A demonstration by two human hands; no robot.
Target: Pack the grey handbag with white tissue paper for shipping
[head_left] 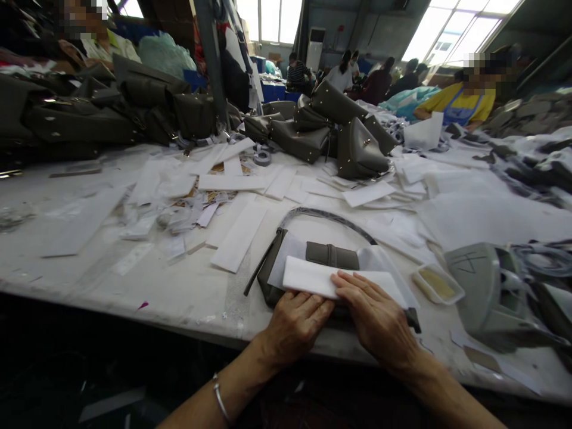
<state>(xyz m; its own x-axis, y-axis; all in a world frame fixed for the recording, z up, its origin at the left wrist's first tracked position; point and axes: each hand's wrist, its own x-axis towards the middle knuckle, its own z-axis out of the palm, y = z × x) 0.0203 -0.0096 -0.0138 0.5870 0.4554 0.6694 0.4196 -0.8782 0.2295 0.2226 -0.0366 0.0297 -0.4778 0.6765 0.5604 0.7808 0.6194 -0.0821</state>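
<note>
A dark olive handbag point(269, 293) lies at the table's front edge, its wrapped strap point(333, 213) arching behind it. Thin white sheeting covers much of its face, around a small dark flap with a band point(333, 255). Across the bag's lower part lies a white foam strip point(308, 275). My left hand point(297, 322) has its bent fingers closed at the strip's lower edge; its thumb is hidden. On top of the strip, my right hand point(373, 313) rests with its fingers stretched out flat. A black tassel-like pull point(261, 268) hangs at the bag's left side.
Foam pieces point(239, 235) and scraps litter the table. Dark handbags point(361, 149) are heaped at the back. To the right are a grey machine-like case point(476, 286) and a plastic tub with yellowish contents point(435, 285). A person in yellow point(485, 101) is across the table.
</note>
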